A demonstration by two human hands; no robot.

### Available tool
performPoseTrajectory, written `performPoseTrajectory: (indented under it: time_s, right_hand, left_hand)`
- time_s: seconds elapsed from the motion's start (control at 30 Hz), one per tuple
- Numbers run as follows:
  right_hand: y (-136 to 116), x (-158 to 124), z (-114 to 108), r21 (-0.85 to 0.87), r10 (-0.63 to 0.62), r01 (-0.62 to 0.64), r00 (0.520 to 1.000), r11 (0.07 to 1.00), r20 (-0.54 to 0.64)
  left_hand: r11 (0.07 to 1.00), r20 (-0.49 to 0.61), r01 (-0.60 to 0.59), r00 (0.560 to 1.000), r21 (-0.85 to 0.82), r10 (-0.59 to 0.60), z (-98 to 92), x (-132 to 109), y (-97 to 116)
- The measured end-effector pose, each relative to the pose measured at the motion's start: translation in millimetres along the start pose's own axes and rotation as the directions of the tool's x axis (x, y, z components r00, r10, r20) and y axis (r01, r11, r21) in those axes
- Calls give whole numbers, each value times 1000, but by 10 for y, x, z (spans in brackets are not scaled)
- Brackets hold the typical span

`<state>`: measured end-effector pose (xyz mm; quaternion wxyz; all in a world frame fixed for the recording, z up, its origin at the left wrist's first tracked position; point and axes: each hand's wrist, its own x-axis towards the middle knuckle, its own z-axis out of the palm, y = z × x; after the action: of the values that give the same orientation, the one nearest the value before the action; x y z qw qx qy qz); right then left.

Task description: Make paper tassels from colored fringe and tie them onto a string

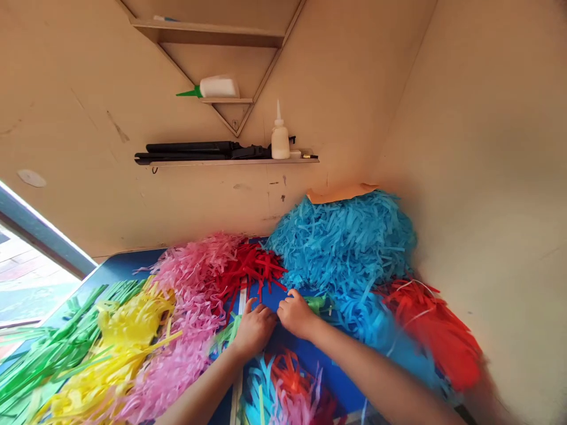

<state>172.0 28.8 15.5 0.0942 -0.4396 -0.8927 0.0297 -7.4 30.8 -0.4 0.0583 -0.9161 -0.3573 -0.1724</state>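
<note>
My left hand (254,327) and my right hand (296,314) rest close together on a blue table (113,268), fingers curled inward and knuckles up. They work at a small spot just below a heap of red paper strips (248,268); what the fingers pinch is hidden. A thin pale stick (241,304) runs under my left hand toward me. A green paper strip (316,303) lies just right of my right hand. Mixed blue, red and pink strips (287,389) lie between my forearms.
Piles of cut paper strips ring the hands: green (48,354), yellow (119,342), pink (195,295), a tall blue heap (345,236), red (434,330). Wall shelves hold a glue bottle (280,139), a white container (217,87) and black tools (190,150). A wall stands close on the right.
</note>
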Motion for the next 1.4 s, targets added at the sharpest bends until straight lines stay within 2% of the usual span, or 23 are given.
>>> performPoseTrajectory:
  time_s: [0.07,0.13,0.2,0.23,0.3,0.4,0.5,0.53,0.63,0.73,0.8,0.9,1.0,1.07,1.13,1.23,1.33,1.4]
  right_hand:
    - [-95,-51,-98,73,94,-90,994,993,-52]
    - [-184,-141,-242,152,197,-180,975,972,-104]
    - [-232,-245,-423,384,295,-241,951,891,-88]
    - [-236,-294,-518,542,322,-251,946,802,-38]
    - [-214,-372,-690,787,305,-250,949,563,84]
    - [-170,-445,-834,939,216,-215,963,268,159]
    - [-181,-503,-843,983,151,-155,974,-102,170]
    - [-196,-524,-832,973,149,-141,974,-183,169]
    - [-258,-591,-801,955,172,-126,969,-270,177]
    - [-340,-650,-789,912,240,-73,954,-403,182]
    - [-400,-678,-786,878,340,17,926,-478,167]
    - [-479,-697,-790,854,437,111,888,-508,144]
    - [-538,-694,-806,844,474,126,866,-521,163]
    - [-569,-686,-813,846,501,160,854,-508,140]
    - [-596,-680,-807,861,522,215,850,-461,67]
    - [-642,-683,-778,916,572,283,817,-286,-73]
    - [-724,-685,-755,967,617,256,758,13,-209]
    - [-797,-678,-749,961,629,212,727,177,-276]
  left_hand:
    - [1000,-47,26,999,7,-25,-116,-13,38]
    - [999,-140,32,990,-18,-34,-325,-24,85]
    - [998,-281,-3,959,-69,-17,-600,-15,159]
    - [995,-352,-37,936,-90,3,-744,1,208]
    - [987,-454,-108,890,-117,43,-1000,54,320]
    - [977,-519,-149,853,-152,49,-1226,138,485]
    - [979,-523,-127,852,-156,27,-1276,169,595]
    - [979,-521,-133,853,-153,34,-1274,169,617]
    - [964,-497,-158,867,-212,33,-1258,159,659]
    - [925,-465,-126,883,-359,-61,-1249,154,709]
    - [889,-442,-84,886,-451,-140,-1238,153,768]
    - [824,-406,-8,873,-566,-270,-1206,149,882]
    - [765,-374,41,855,-642,-359,-1168,133,972]
    - [753,-356,52,858,-656,-370,-1146,107,993]
    - [770,-375,38,858,-637,-352,-1126,71,981]
    - [798,-410,3,857,-602,-312,-1094,10,933]
    - [805,-416,8,853,-593,-315,-1058,-34,908]
    - [810,-428,29,837,-586,-340,-1029,-56,918]
